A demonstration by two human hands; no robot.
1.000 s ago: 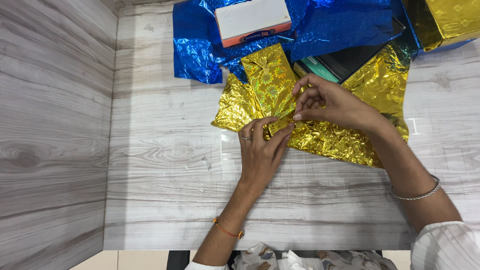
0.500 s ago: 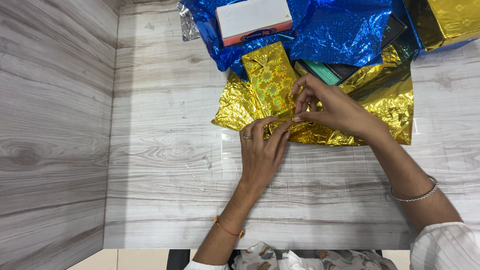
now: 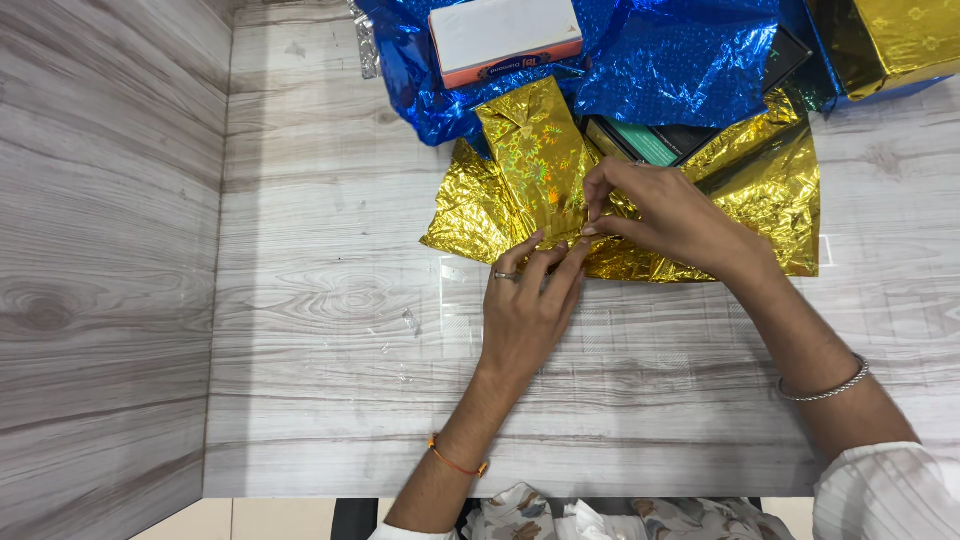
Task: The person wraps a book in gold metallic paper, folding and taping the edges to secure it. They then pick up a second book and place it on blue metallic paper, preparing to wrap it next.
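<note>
A small box wrapped in shiny gold foil paper (image 3: 535, 160) lies on a grey wood-grain table (image 3: 330, 330), on top of a crumpled gold foil sheet (image 3: 770, 190). My left hand (image 3: 525, 305), with a ring, presses its fingertips on the near end of the wrapped box. My right hand (image 3: 665, 215) pinches the gold paper at that same end, fingers bent over the fold. A dark box with a green strip (image 3: 650, 140) lies partly under the gold sheet.
Blue foil paper (image 3: 660, 70) is spread at the table's far edge, with a white and orange box (image 3: 505, 35) on it. A gold-wrapped package (image 3: 900, 40) sits at the far right. A wood-grain wall panel (image 3: 100, 270) rises at the left.
The view has shifted a little. My right hand has drawn in closer over the fold at the box's near end; my left hand stays pressed on it.
</note>
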